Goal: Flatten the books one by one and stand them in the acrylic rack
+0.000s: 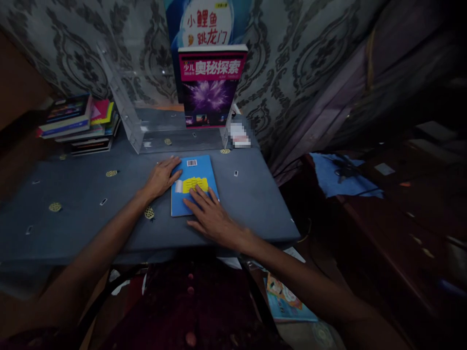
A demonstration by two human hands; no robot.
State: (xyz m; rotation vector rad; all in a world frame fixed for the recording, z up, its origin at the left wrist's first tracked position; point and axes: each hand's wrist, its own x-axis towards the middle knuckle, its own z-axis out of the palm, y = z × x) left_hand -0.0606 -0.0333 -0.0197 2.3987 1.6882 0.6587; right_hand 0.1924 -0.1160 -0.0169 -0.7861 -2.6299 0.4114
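A blue book (200, 171) lies shut and flat on the table, its barcode at the top and a yellow patch in the middle. At its left edge rests my left hand (162, 177), fingers stretched out and touching the cover. My right hand (215, 216) lies across the lower right part of the book, with fingers spread over the yellow patch. Neither hand grips anything. Behind the book stands a clear acrylic rack (133, 129) holding a purple and pink book (209, 95) upright. A taller blue book (207, 22) rises behind that one.
A stack of books (80, 126) sits at the table's back left. The grey tablecloth (255, 204) has pineapple prints. To the right is a dark red surface (368, 228) with a blue cloth (339, 175). Below the table lies a colourful book (288, 301).
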